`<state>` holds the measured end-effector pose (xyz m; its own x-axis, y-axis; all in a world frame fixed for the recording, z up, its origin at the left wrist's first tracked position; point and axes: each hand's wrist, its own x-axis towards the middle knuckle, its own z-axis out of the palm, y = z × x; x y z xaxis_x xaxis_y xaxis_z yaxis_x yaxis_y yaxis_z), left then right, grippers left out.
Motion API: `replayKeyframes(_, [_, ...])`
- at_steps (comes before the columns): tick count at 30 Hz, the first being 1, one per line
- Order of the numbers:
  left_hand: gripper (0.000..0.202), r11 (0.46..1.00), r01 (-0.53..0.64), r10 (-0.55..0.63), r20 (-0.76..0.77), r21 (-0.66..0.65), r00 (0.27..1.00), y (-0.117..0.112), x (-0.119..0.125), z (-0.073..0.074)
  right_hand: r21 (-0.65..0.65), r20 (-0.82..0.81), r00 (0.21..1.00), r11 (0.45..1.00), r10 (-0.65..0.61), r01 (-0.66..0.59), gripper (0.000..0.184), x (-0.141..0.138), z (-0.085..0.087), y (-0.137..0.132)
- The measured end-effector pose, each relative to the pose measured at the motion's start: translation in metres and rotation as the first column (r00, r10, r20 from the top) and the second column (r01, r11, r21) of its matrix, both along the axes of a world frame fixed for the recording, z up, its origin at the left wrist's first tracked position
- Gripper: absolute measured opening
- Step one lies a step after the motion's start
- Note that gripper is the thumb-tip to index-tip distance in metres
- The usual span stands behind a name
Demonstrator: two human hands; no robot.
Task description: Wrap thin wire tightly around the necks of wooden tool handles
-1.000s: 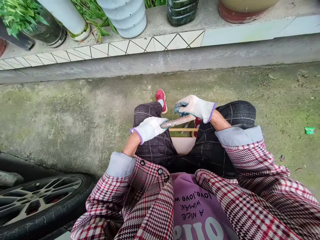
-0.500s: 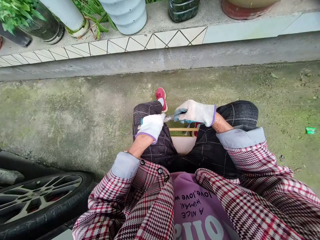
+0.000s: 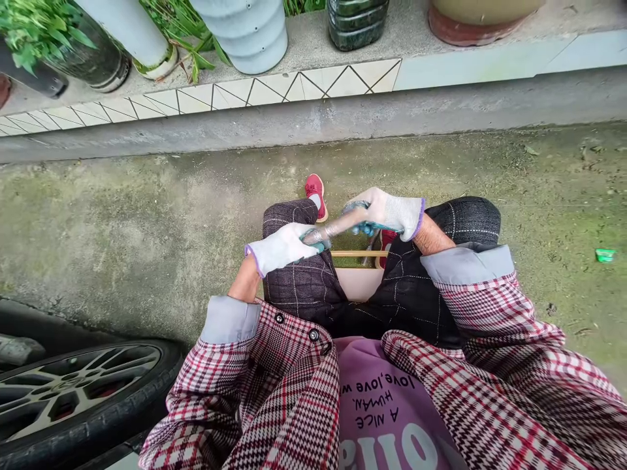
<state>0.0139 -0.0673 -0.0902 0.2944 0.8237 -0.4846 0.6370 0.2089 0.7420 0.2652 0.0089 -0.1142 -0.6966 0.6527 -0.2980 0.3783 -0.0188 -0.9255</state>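
A long, thin, pale thing with a shiny, clear-plastic look [image 3: 337,225] runs between my hands above my lap. It is blurred, so its exact kind is hard to make out. My left hand [image 3: 289,247], in a white glove with blue-green on the palm side, is closed round its lower left end. At the upper right end, my right hand [image 3: 385,210] grips it in a matching glove with bent fingers. A see-through strand [image 3: 371,247] hangs below my right hand, partly hidden.
Under me is a pale seat [image 3: 360,285]. A car wheel [image 3: 73,391] lies close at my lower left. Ahead runs a low tiled ledge [image 3: 343,81] with a white bucket [image 3: 240,32], a dark plastic bottle [image 3: 357,23] and plants. A green scrap [image 3: 605,254] lies at the right.
My left hand has moved left and turned, further from my right hand. A longer stretch of the shiny thing now shows between them. My right hand has shifted only slightly.
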Motion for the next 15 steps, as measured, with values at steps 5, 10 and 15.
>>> replayKeyframes(5, [0.031,0.968,-0.246,0.246,0.003,0.054,0.969,0.005,0.004,-0.009,-0.05,0.004,0.999,0.998,-0.047,0.048,0.02,-0.008,0.0,-0.007])
replayKeyframes(10, [0.029,0.978,-0.012,0.097,-0.405,0.207,0.909,0.006,0.022,-0.02,0.155,0.007,0.985,0.973,0.171,-0.17,0.028,-0.007,0.006,-0.014])
replayKeyframes(15, [0.025,0.963,0.131,0.014,-0.529,0.236,0.849,0.001,0.032,-0.027,0.264,0.178,0.978,0.952,0.108,-0.153,0.026,0.002,0.008,-0.01])
